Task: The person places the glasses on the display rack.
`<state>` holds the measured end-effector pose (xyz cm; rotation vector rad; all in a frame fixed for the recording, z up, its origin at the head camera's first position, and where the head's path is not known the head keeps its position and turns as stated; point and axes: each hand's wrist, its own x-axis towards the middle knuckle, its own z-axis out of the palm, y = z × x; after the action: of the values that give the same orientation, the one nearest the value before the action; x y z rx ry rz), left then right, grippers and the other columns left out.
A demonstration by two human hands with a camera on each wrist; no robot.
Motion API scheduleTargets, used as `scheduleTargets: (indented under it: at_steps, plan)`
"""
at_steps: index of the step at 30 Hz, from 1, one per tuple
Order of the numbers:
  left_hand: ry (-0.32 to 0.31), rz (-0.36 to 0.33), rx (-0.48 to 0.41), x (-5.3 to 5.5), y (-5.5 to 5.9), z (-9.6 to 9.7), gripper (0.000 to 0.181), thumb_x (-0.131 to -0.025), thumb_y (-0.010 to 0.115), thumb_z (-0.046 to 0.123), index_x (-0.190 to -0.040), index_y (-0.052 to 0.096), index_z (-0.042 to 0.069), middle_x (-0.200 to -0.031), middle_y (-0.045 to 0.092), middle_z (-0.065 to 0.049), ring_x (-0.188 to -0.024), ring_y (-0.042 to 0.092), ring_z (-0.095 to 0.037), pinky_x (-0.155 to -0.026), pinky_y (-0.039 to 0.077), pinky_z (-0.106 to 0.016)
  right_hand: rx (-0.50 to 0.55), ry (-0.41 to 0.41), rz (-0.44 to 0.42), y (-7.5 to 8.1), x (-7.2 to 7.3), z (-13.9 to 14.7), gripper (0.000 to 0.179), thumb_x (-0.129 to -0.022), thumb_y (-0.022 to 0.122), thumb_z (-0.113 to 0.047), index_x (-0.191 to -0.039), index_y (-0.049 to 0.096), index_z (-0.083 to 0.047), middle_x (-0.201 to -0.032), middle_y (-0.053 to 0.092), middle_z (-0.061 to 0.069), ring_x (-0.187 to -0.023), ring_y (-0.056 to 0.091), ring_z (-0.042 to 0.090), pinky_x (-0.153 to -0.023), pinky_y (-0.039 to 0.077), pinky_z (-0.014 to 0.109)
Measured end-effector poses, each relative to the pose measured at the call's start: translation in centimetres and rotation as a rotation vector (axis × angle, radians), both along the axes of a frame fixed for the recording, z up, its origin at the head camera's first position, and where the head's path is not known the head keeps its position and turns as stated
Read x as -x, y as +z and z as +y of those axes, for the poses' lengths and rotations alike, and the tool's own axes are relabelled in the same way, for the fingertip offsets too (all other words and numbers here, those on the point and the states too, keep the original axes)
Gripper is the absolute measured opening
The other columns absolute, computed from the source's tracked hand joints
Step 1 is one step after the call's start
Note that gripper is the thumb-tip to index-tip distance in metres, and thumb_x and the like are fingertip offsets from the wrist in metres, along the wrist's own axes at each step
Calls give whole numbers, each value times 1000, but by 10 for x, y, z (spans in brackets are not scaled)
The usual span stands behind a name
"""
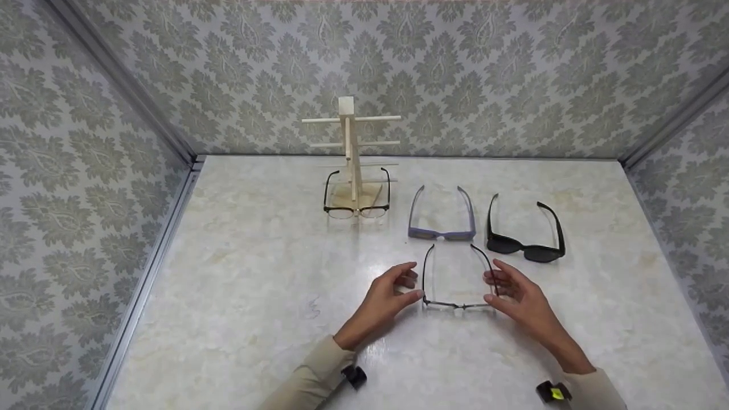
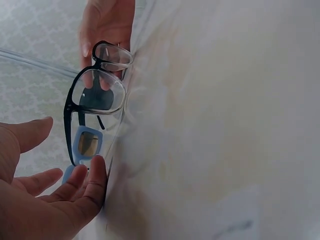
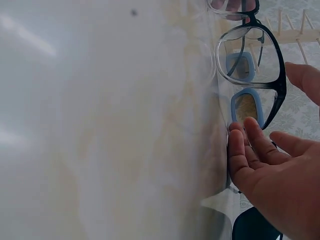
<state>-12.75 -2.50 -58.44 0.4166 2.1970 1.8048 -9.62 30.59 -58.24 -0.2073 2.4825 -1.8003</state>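
A pair of clear-lensed glasses with a dark upper frame point(image 1: 455, 306) rests on the table, its temples spread and pointing away. My left hand point(image 1: 387, 299) is beside the left temple, thumb and fingers parted; in the left wrist view its thumb stands clear of the frame point(image 2: 70, 115). At the other side, my right hand point(image 1: 521, 299) has its thumb and fingers around the right temple without a visible pinch. In the right wrist view the thumb tip comes close to the frame point(image 3: 282, 80); whether it touches, I cannot tell.
Purple-blue glasses point(image 1: 441, 234) and black sunglasses point(image 1: 527, 250) lie just beyond, temples unfolded. Farther left, a wooden display stand point(image 1: 350, 148) with several pegs holds black-browed glasses point(image 1: 357, 212) low down. Patterned walls point(image 1: 410, 74) border the marbled table point(image 1: 245, 319).
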Motion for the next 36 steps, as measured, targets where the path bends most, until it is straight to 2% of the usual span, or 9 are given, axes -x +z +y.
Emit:
scheduleTargets:
  at_steps: [11, 13, 21, 31, 36]
  plan:
    - [-24, -9, -24, -3, -3, 6, 65, -100, 82, 9, -157, 55, -5, -129, 71, -13, -118, 69, -34, -95, 60, -31, -17, 20, 23, -4, -3, 2, 75, -97, 85, -3, -163, 50, 0, -136, 71, 21, -124, 69, 17, -100, 54, 17]
    - [-27, -13, -13, -3, -3, 7, 66, -100, 81, 10, -159, 54, -3, -129, 71, -11, -118, 70, -31, -94, 59, -30, -12, 17, 31, -4, -3, 2, 73, -97, 85, -3, -161, 52, 0, -133, 72, 21, -121, 70, 19, -99, 55, 17]
    - [-28, -12, -6, -3, -4, 9, 65, -101, 82, 11, -160, 55, 1, -130, 71, -14, -115, 70, -27, -93, 59, -29, -16, 10, 65, -6, -6, 1, 63, -96, 85, -2, -154, 60, 3, -127, 73, 19, -117, 70, 21, -96, 56, 18]
    - [-60, 42, 6, -3, -4, 11, 62, -99, 83, 7, -155, 58, -6, -122, 73, -16, -114, 70, -30, -94, 60, -34, 10, -1, 60, -6, -7, -1, 63, -94, 85, 3, -152, 60, 7, -127, 72, 24, -117, 70, 19, -96, 56, 18]
    - [-69, 57, 16, -4, -4, 11, 59, -100, 82, 7, -153, 60, -5, -124, 73, -16, -113, 69, -26, -95, 60, -32, 27, -3, 49, -6, -7, 1, 64, -94, 84, 4, -153, 59, 7, -127, 72, 25, -116, 71, 20, -96, 57, 19]
